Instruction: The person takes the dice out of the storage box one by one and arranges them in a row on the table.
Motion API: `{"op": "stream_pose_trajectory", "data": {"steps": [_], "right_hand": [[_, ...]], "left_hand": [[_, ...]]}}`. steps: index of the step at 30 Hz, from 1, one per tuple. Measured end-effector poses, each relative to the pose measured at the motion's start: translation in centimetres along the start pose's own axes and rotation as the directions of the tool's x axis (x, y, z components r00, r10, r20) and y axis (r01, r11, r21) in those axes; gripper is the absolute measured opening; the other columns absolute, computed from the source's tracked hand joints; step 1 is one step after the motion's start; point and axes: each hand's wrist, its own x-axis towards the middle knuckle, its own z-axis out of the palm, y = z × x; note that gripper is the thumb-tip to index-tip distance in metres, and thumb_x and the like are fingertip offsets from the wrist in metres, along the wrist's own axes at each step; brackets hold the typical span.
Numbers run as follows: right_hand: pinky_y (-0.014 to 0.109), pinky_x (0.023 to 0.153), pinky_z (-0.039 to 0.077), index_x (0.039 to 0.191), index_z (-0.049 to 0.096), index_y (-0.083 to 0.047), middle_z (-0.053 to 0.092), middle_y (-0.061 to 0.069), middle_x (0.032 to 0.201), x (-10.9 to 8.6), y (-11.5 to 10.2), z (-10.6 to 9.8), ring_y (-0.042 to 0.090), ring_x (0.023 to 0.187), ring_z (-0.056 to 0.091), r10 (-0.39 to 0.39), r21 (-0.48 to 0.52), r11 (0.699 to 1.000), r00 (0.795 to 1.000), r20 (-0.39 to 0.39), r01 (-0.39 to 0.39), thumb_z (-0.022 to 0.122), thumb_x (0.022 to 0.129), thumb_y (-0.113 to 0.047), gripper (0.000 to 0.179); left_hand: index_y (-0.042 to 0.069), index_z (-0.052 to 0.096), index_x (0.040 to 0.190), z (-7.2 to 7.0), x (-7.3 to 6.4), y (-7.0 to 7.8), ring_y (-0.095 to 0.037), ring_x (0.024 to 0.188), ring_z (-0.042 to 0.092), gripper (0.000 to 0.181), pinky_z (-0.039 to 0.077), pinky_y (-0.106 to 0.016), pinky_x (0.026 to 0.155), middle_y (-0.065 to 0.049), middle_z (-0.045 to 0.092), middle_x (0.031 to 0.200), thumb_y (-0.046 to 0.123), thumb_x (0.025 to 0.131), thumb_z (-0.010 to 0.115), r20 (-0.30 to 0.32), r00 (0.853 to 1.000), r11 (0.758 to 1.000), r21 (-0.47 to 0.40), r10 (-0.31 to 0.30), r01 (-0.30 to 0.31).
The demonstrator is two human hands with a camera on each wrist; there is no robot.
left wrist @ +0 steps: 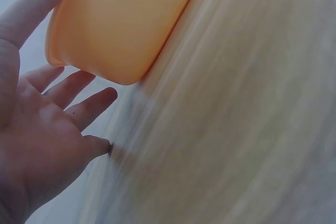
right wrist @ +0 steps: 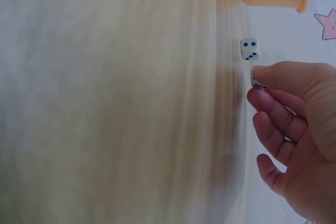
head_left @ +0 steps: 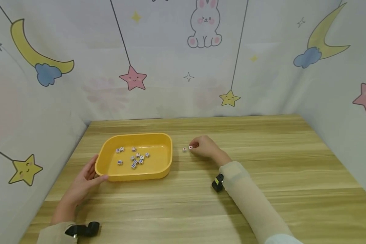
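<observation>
A yellow tray (head_left: pixel 160 150) stands left of the middle of the table, with several white dice (head_left: pixel 138 155) scattered inside. At its near left corner my left hand (head_left: pixel 82 181) holds the rim, thumb on the near side and fingers along the left end. The left wrist view shows the thumb and fingertips against the outside of the tray (left wrist: pixel 123 24). To the right of the tray, my right hand (head_left: pixel 205 147) pinches a die (right wrist: pixel 256 81) between thumb and index finger, its other fingers loosely bent. Just left of it another die (head_left: pixel 184 149) sits on the table.
The wood-grain table (head_left: pixel 183 210) runs back to a pale printed curtain (head_left: pixel 170 61), which also closes off both sides. Each wrist carries a small black camera mount, one at the left sleeve (head_left: pixel 83 230) and one at the right (head_left: pixel 218 183).
</observation>
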Motion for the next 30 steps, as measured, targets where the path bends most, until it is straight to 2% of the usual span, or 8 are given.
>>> {"op": "stream_pose_trajectory", "data": {"steps": [11,18,24,30], "right_hand": [[0.032,0.079,0.052,0.099,0.073,-0.004,0.070,0.004,0.087,0.34,-0.12,0.60,0.015,0.081,0.061,0.005,-0.015,1.000,1.000,0.031,-0.004,0.069,0.085,-0.012,0.017],[0.031,0.079,0.052,0.099,0.074,-0.004,0.070,0.003,0.087,0.42,-0.32,0.67,0.014,0.081,0.061,0.017,-0.032,0.999,0.999,0.036,-0.015,0.070,0.085,-0.013,0.017],[0.032,0.081,0.052,0.101,0.074,-0.005,0.070,0.003,0.088,0.38,-0.74,0.53,0.015,0.083,0.061,0.028,-0.065,0.998,0.999,0.045,-0.025,0.070,0.086,-0.014,0.018],[0.033,0.081,0.052,0.101,0.074,-0.005,0.070,0.002,0.088,0.38,-0.71,0.62,0.014,0.083,0.061,0.023,-0.076,0.997,0.999,0.044,-0.020,0.070,0.086,-0.015,0.019]], "left_hand": [[0.007,-0.001,0.155,0.07,-0.12,-0.02,-0.001,0.132,0.031,0.088,0.034,0.000,0.089,-0.025,0.007,0.158,0.015,0.095,0.063,-0.005,1.000,1.000,0.007,-0.002,0.002],[0.008,-0.002,0.155,0.05,-0.14,0.08,-0.012,0.139,0.027,0.089,0.034,-0.001,0.090,-0.023,0.006,0.159,0.016,0.095,0.063,-0.004,1.000,1.000,0.011,-0.012,0.012],[0.008,-0.002,0.155,0.00,-0.14,0.06,-0.006,0.136,0.028,0.089,0.034,0.000,0.089,-0.024,0.004,0.159,0.015,0.095,0.063,-0.001,1.000,1.000,-0.003,0.000,0.000],[0.008,-0.002,0.155,0.02,-0.07,-0.13,-0.009,0.138,0.027,0.088,0.034,0.000,0.090,-0.025,0.005,0.159,0.014,0.095,0.062,0.000,1.000,1.000,0.000,0.016,-0.016]]}}
